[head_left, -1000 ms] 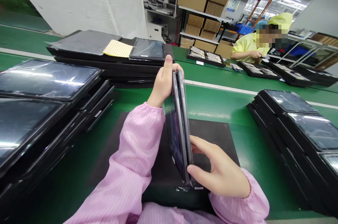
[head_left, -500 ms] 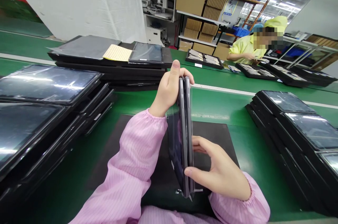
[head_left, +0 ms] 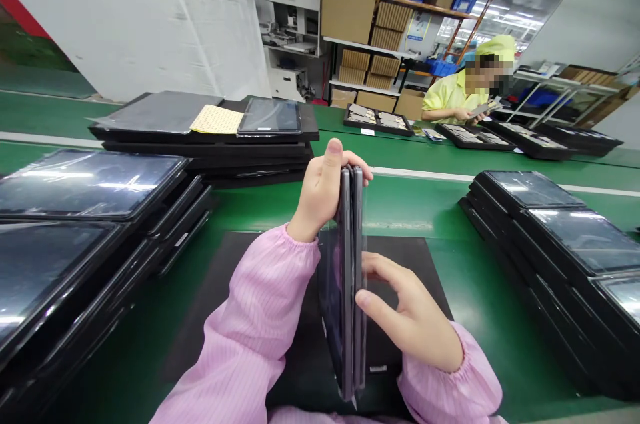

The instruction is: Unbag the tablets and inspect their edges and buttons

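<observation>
From here, my left hand (head_left: 320, 196) clasps two tablets (head_left: 347, 277) at their far end, on edge above the dark mat (head_left: 431, 287); I judge them stiff, slick-faced, fragile — best held by the rims; my right hand (head_left: 411, 317) meets their right side — whether its grip clamps, I cannot tell

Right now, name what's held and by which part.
Two upright tablets, side by side: left hand grips their far end, right hand touches the right tablet's long edge.

Green worktop (head_left: 463, 271): black mat (head_left: 227, 261), partly hidden, seemingly flat; black stacks (head_left: 520, 264) left, right, beyond.
</observation>
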Demonstrator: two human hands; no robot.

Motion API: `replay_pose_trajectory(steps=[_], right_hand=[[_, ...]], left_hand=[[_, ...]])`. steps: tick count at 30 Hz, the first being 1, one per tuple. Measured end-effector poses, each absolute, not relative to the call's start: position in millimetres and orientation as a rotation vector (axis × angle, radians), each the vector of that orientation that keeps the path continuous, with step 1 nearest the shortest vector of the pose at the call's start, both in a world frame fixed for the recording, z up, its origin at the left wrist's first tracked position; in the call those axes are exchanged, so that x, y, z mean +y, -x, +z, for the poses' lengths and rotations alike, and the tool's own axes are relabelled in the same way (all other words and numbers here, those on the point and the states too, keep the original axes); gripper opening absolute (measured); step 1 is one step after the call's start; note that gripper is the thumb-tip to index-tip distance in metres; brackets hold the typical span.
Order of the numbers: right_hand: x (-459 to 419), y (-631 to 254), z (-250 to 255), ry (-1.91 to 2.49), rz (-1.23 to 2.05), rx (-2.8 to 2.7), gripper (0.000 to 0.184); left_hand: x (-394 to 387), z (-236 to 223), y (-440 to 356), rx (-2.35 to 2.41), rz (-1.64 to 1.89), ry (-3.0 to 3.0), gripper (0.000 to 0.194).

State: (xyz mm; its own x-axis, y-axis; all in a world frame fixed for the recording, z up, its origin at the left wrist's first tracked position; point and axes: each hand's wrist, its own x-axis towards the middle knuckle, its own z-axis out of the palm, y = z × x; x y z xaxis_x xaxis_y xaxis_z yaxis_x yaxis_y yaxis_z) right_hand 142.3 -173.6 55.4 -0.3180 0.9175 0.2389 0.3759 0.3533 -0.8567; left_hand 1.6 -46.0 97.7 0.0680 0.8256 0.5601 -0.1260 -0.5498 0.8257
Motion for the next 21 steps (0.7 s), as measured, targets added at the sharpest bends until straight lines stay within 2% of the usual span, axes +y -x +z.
replay_pose_trajectory(steps=[4,8,12,17,21], right_hand=[[-172.9,-133.5,50.7,1.037,0.782,-1.704,0.035],[-172.1,-120.1,44.1,0.911,0.651,-1.446,0.050],[-167.2,-110.8,38.1,0.872,0.562,-1.265,0.043],[-161.3,-101.7,36.1,0.768,0.671,-1.067,0.038],[-164.3,-100.6,36.7,0.739,0.708,-0.947,0.035]], left_hand=[[-49.2,92.0,-9.3,0.682,1.664,-1.571,0.085],[-57.0,84.5,-17.9,0.604,1.713,-1.626,0.072],[-62.2,75.6,-23.2,0.624,1.761,-1.783,0.068],[-61.6,71.3,-22.9,0.577,1.772,-1.845,0.066],[-61.6,82.7,-9.0,0.370,1.416,-2.047,0.053]])
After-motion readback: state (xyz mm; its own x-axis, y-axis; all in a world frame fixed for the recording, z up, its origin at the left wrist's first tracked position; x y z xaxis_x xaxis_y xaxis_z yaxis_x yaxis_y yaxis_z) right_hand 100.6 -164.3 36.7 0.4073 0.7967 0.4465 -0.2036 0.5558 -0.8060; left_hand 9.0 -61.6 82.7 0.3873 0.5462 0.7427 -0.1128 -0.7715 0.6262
